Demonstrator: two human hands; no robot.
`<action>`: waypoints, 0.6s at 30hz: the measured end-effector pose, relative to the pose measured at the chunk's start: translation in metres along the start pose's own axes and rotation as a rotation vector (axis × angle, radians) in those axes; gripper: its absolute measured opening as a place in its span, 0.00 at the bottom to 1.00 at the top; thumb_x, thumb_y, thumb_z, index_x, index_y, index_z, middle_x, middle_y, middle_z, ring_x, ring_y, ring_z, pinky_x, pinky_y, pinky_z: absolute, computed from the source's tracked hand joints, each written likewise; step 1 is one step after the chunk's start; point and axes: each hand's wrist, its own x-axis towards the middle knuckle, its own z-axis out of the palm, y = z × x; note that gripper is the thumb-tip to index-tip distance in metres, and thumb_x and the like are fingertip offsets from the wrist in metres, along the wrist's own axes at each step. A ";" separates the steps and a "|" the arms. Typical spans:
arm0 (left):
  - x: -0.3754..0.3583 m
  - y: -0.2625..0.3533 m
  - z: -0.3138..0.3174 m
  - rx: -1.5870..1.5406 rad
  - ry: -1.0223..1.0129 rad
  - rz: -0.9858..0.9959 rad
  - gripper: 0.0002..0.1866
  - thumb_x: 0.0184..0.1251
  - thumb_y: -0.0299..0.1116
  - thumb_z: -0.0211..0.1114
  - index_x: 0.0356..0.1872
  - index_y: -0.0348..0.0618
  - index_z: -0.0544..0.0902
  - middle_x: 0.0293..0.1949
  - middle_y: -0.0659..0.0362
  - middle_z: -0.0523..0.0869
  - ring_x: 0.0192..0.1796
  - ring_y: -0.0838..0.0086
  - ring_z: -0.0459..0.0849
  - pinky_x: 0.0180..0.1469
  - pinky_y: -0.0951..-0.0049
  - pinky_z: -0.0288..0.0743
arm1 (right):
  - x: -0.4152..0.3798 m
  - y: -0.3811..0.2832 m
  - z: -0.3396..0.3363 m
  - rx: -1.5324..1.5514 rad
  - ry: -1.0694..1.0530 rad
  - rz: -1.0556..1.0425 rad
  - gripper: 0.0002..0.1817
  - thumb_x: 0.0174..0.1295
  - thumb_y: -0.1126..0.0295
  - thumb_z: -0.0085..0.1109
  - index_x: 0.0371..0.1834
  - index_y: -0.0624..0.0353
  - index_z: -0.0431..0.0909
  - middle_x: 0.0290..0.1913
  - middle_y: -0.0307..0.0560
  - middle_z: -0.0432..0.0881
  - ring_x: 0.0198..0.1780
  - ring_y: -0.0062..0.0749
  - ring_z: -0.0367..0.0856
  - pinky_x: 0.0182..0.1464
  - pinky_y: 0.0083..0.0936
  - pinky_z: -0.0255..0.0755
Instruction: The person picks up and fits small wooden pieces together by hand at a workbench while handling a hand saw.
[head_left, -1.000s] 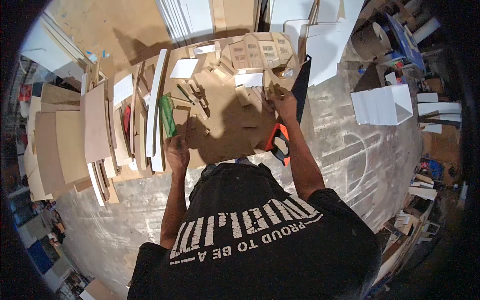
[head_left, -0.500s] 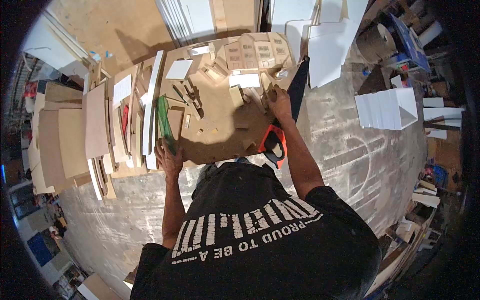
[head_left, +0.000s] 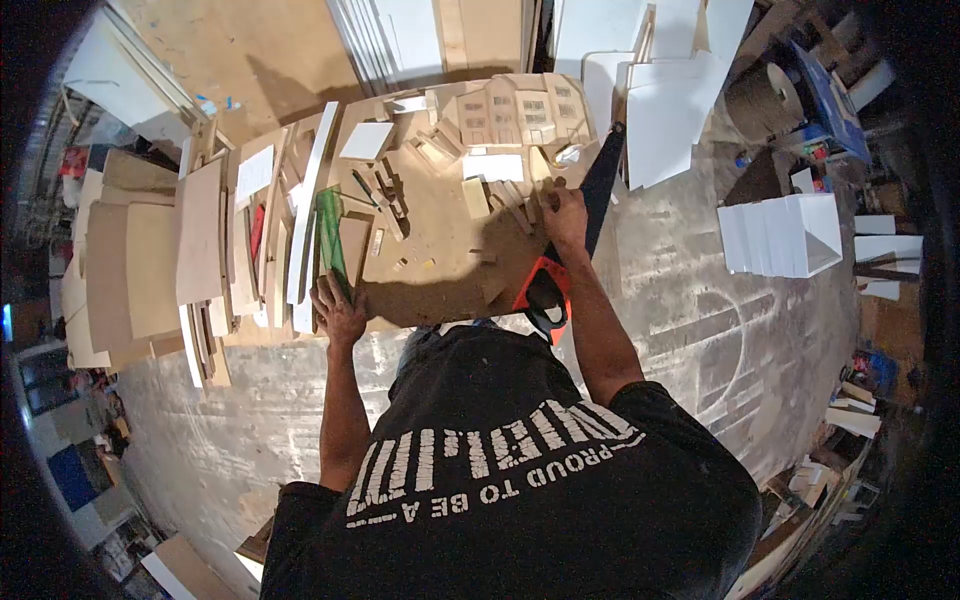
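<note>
My left hand (head_left: 341,312) lies with its fingers apart at the near edge of the board-topped table, touching the near end of a long green strip (head_left: 330,235). My right hand (head_left: 566,215) is over the right side of the table with its fingers bent together. What is between those fingers, if anything, I cannot make out. Thin wood offcuts (head_left: 510,205) lie just left of it. Beneath my right forearm is a handsaw, its orange and black handle (head_left: 545,292) towards me and its dark blade (head_left: 604,190) running away along the table's right edge.
A wooden model house front (head_left: 525,110) lies at the table's far side. White card (head_left: 493,167), a pale square (head_left: 366,141) and dark-shadowed sticks (head_left: 385,195) lie around it. Stacked boards (head_left: 205,235) crowd the left. A white folded box (head_left: 780,235) stands on the floor, right.
The view has shifted slightly, so the table sits a little lower and further right in it. Both hands stay at about the same places on the table.
</note>
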 end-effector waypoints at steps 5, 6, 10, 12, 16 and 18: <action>-0.002 -0.003 0.000 0.022 -0.017 0.025 0.50 0.66 0.58 0.62 0.81 0.58 0.41 0.79 0.43 0.48 0.80 0.41 0.39 0.68 0.25 0.51 | -0.002 -0.009 0.014 -0.125 -0.122 -0.133 0.14 0.57 0.62 0.66 0.42 0.58 0.80 0.44 0.55 0.80 0.47 0.51 0.81 0.47 0.46 0.75; -0.001 -0.005 0.002 0.023 -0.008 0.037 0.50 0.66 0.58 0.62 0.81 0.58 0.41 0.79 0.43 0.48 0.80 0.40 0.39 0.67 0.24 0.51 | -0.013 0.001 0.034 -0.158 -0.073 -0.207 0.13 0.57 0.63 0.66 0.42 0.57 0.80 0.44 0.53 0.80 0.47 0.50 0.81 0.47 0.46 0.75; 0.001 -0.002 0.002 0.022 -0.008 0.008 0.52 0.64 0.59 0.63 0.81 0.58 0.41 0.79 0.43 0.48 0.79 0.38 0.40 0.67 0.24 0.51 | -0.036 -0.005 0.047 -0.298 -0.074 -0.294 0.13 0.58 0.62 0.64 0.42 0.54 0.80 0.42 0.50 0.80 0.47 0.48 0.81 0.47 0.44 0.74; 0.001 -0.003 0.002 0.023 0.000 0.030 0.53 0.64 0.60 0.63 0.81 0.58 0.40 0.79 0.43 0.48 0.79 0.37 0.40 0.66 0.23 0.51 | -0.036 -0.008 0.047 -0.369 -0.081 -0.318 0.13 0.57 0.62 0.65 0.42 0.55 0.80 0.42 0.51 0.80 0.47 0.48 0.81 0.48 0.45 0.74; 0.002 -0.006 0.008 0.005 0.007 0.034 0.54 0.63 0.61 0.63 0.81 0.59 0.40 0.79 0.44 0.47 0.79 0.38 0.39 0.67 0.23 0.50 | -0.031 -0.018 0.033 -0.169 -0.102 -0.208 0.16 0.53 0.61 0.67 0.42 0.56 0.79 0.42 0.52 0.80 0.47 0.50 0.80 0.48 0.46 0.75; 0.003 -0.009 0.009 0.001 0.007 0.031 0.53 0.63 0.61 0.63 0.81 0.59 0.39 0.79 0.45 0.46 0.79 0.39 0.39 0.67 0.23 0.49 | -0.028 -0.013 0.025 -0.078 0.040 -0.156 0.16 0.54 0.60 0.67 0.41 0.56 0.79 0.41 0.53 0.80 0.46 0.51 0.80 0.47 0.46 0.75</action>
